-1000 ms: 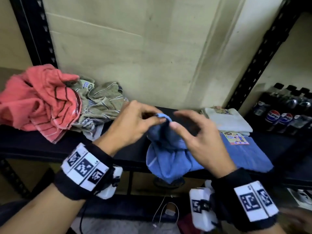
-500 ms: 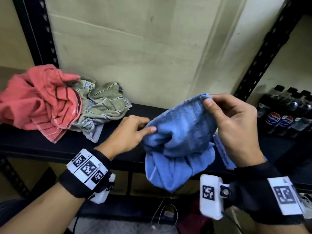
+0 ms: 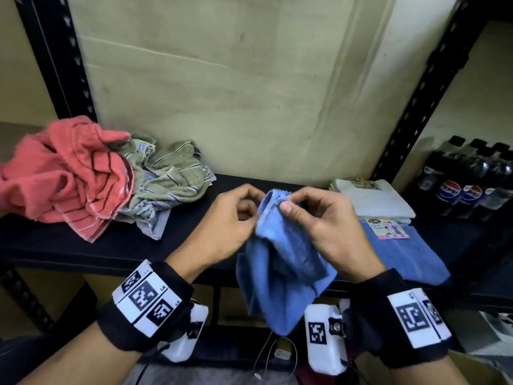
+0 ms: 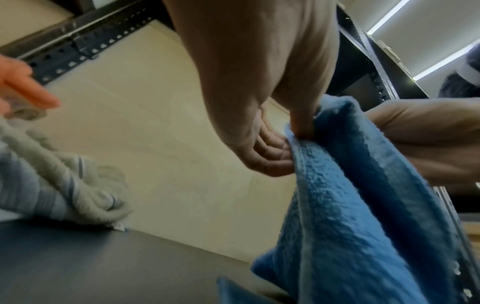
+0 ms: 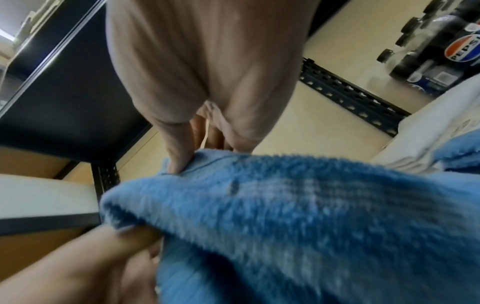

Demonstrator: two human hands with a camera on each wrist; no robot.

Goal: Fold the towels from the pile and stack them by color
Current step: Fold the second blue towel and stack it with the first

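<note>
A blue towel (image 3: pixel 283 268) hangs crumpled in front of the black shelf (image 3: pixel 83 245), held up by both hands. My left hand (image 3: pixel 236 218) pinches its top edge from the left, and the left wrist view shows the thumb and fingers closed on the blue towel (image 4: pixel 350 195). My right hand (image 3: pixel 313 215) pinches the same top edge right beside it, thumb on the blue towel (image 5: pixel 285 216). The pile lies at the shelf's left: a red striped towel (image 3: pixel 63 176) and a green striped towel (image 3: pixel 169 179). At the right lie a folded blue towel (image 3: pixel 405 254) and behind it a folded white towel (image 3: pixel 374 198).
Dark Pepsi bottles (image 3: pixel 466 184) stand at the far right beyond a black upright post (image 3: pixel 427 87). A second post (image 3: pixel 58 59) rises at the left. The wall panel (image 3: pixel 222 93) closes the back of the shelf. Cables (image 3: pixel 272 354) lie on the floor below.
My right hand has come down and left from its raised position, bringing its towel edge to my left hand. Both hands now meet at the towel's top, and the towel hangs lower.
</note>
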